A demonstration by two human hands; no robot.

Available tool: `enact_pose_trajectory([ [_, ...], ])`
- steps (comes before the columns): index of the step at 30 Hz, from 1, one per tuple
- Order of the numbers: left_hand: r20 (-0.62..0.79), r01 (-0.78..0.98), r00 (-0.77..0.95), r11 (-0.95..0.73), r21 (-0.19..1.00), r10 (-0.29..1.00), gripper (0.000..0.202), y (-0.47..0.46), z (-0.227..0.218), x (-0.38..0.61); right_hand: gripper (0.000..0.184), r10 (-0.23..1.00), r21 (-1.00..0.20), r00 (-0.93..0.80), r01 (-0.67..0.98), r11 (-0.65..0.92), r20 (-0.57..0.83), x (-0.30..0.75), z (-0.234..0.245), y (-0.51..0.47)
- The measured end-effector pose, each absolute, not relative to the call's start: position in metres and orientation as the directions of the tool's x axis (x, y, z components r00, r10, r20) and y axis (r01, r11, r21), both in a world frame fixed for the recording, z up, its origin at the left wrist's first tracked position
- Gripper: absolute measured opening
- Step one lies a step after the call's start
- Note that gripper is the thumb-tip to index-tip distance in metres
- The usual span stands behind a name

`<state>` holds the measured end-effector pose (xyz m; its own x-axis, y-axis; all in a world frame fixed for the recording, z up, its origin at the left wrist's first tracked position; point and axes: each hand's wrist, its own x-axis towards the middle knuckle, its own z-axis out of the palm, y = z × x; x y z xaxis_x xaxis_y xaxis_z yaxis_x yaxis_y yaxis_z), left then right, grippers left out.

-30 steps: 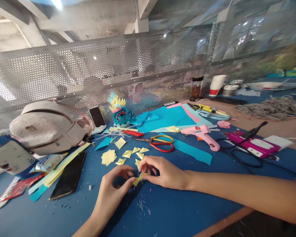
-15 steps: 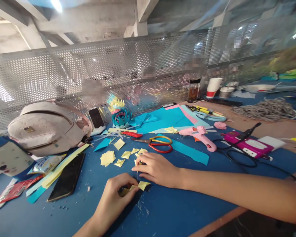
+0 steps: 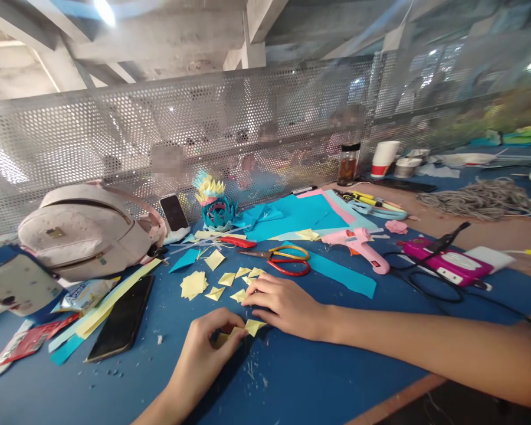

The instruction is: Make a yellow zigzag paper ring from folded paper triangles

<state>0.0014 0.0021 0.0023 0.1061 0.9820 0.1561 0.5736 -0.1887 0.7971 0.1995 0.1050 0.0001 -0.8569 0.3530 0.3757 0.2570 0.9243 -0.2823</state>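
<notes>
Person's left hand (image 3: 203, 349), coming up from bottom centre of frame, is pinching a folded yellow piece (image 3: 248, 326) btwn thumb and fingertips. Fingers are closing tight round it, w/ one pointed tip sticking out to the right. The piece is sitting just over the blue table (image 3: 318, 383), low centre of frame, right beside the other hand.

Right hand (image 3: 287, 306), w/ forearm stretching in from the right edge, is lying palm down, fingers loosely bent. Its fingertips are resting on a loose yellow triangle (image 3: 239, 296); can't tell whether it's gripping that one or only touching it. Its thumb is lying v. close to the tip of the folded yellow piece.

Just above the hands, centre of frame, more small yellow folds are lying scattered, w/ a stack of yellow squares (image 3: 193, 284) to their left. Scissors (image 3: 285, 260) w/ red and yellow handles are lying above the right hand. A pink glue gun (image 3: 358, 245) is lying right of them, and a teal strip (image 3: 343, 274) is lying below both.

Black phone (image 3: 124, 319) is lying face up at lower left, next to long yellow and teal strips. Pale backpack (image 3: 84, 227) is sitting mid left, against the perforated metal screen (image 3: 115, 130) running across the upper half. A teal-and-yellow paper flower (image 3: 216, 203) is standing at centre by the screen, w/ teal sheets (image 3: 296, 213) spreading to its right.

Far right, a pink device (image 3: 446, 264) w/ black cable and a coil of grey cord (image 3: 478, 199) are lying on the table. A jar (image 3: 348, 164) and a paper cup (image 3: 383, 158) are standing upper right by the screen.
</notes>
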Motion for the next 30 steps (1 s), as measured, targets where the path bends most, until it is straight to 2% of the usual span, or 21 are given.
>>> enact_pose_trajectory([
  [4,0.178,0.543,0.118,-0.214,0.812,0.977,0.018,0.003,0.003,0.001,0.017,0.366,-0.433,-0.767,0.129,0.892,0.527,0.200,0.004,0.104],
  [8,0.214,0.505,0.159,-0.266,0.821,0.964,0.016,0.005,0.005,0.001,0.012,0.354,-0.506,-0.712,-0.002,0.863,0.606,0.200,0.007,0.103],
  [14,0.226,0.506,0.216,-0.307,0.806,0.950,0.015,0.002,0.008,0.003,0.006,0.441,-0.537,-0.731,0.121,0.835,0.520,0.199,0.008,0.101],
  [19,0.215,0.532,0.232,-0.308,0.788,0.949,0.015,0.001,0.005,0.003,0.008,0.397,-0.543,-0.772,0.081,0.836,0.497,0.199,0.009,0.099],
  [23,0.219,0.537,0.221,-0.306,0.786,0.950,0.012,0.001,0.003,0.002,0.002,0.394,-0.583,-0.794,0.062,0.810,0.463,0.198,0.010,0.098],
  [26,0.235,0.542,0.235,-0.328,0.774,0.943,0.012,0.000,0.003,0.002,0.008,0.384,-0.618,-0.804,0.026,0.786,0.454,0.199,0.011,0.097],
  [30,0.258,0.540,0.296,-0.384,0.749,0.920,0.012,-0.001,0.002,0.004,0.012,0.436,-0.666,-0.801,0.064,0.743,0.410,0.199,0.011,0.096],
])
